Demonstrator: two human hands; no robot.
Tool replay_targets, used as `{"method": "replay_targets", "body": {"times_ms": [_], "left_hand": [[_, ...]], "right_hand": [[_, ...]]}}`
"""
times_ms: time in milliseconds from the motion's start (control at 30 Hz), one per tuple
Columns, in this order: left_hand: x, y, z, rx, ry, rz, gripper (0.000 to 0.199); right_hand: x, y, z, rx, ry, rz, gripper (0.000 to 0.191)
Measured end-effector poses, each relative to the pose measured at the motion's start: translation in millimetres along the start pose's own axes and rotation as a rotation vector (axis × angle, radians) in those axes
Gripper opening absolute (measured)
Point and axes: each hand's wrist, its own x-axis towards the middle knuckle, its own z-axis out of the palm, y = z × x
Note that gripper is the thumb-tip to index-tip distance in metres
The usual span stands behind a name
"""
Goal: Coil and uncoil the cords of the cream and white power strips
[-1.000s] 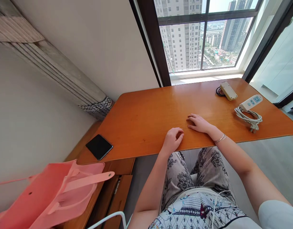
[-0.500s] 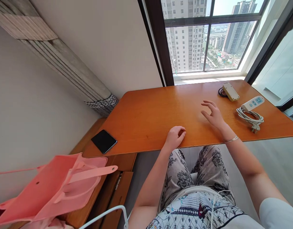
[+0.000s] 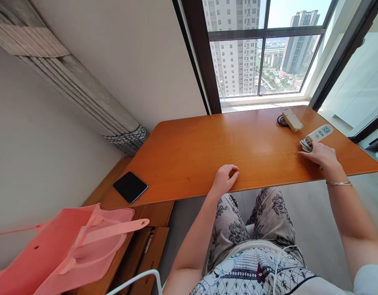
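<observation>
My left hand [image 3: 226,178] rests on the near edge of the wooden table [image 3: 189,151]. Its fingers are loosely curled with a gap to the thumb, and nothing is in it. At the right side, my right hand [image 3: 322,156] lies over the coiled cord [image 3: 306,145] of a white power strip [image 3: 319,133]. Thumb and forefinger are spread apart there, with part of the coil between them. The plug and most of the cord are hidden under this hand. Just beyond the strip sits a beige box-shaped device [image 3: 292,120] with a black cable [image 3: 281,121].
A black tablet [image 3: 130,187] lies at the table's left end. Below it, a pink bag [image 3: 93,241] with a strap stands beside a wooden drawer unit [image 3: 152,254]. A window [image 3: 263,61] is behind the table, and a grey curtain [image 3: 84,90] hangs at the left.
My right hand has moved right, from above the table's middle right onto the power strip's coiled cord. My left hand stays at the table edge. The view has shifted slightly.
</observation>
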Motion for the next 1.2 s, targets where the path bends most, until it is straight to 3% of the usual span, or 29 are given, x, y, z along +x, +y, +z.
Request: {"method": "replay_targets", "body": {"times_ms": [100, 233, 367, 433, 567, 667, 800, 867, 967, 1100, 1200], "left_hand": [[0, 0, -0.8, 0.0, -0.013, -0.015, 0.017], [1, 0, -1.0, 0.0, -0.01, -0.007, 0.015], [2, -2, -0.4, -0.018, 0.003, -0.002, 0.014], [3, -4, 0.4, -0.046, 0.008, -0.008, 0.014], [8, -11, 3.4, -0.236, 0.021, -0.087, 0.016], [19, -15, 6.9, -0.372, 0.054, -0.142, 0.019], [43, -14, 10.4, -0.457, 0.064, -0.076, 0.037], [60, -16, 8.9, -0.446, 0.077, -0.044, 0.046], [85, -25, 1.5, -0.394, 0.095, -0.022, 0.045], [109, -42, -7.7, -0.325, 0.088, 0.021, 0.041], [113, -52, -5.8, -0.252, 0.155, 0.046, 0.042]], "right_hand": [[-5, -15, 1, -0.076, -0.172, 0.184, 0.041], [-9, -60, 0, 0.123, -0.186, 0.343, 0.03], [-13, -102, 13, 0.399, -0.262, 0.34, 0.031], [-17, -124, 23, 0.667, -0.29, 0.314, 0.034], [-26, -177, 44, 1.034, -0.393, 0.275, 0.041], [-26, -216, 61, 1.268, -0.483, 0.331, 0.039], [-14, -253, 86, 1.462, -0.625, 0.329, 0.038], [-5, -263, 97, 1.461, -0.653, 0.303, 0.035], [8, -266, 111, 1.425, -0.657, 0.27, 0.034], [21, -254, 123, 1.437, -0.636, 0.21, 0.046], [22, -245, 131, 1.421, -0.644, 0.157, 0.052]]}}
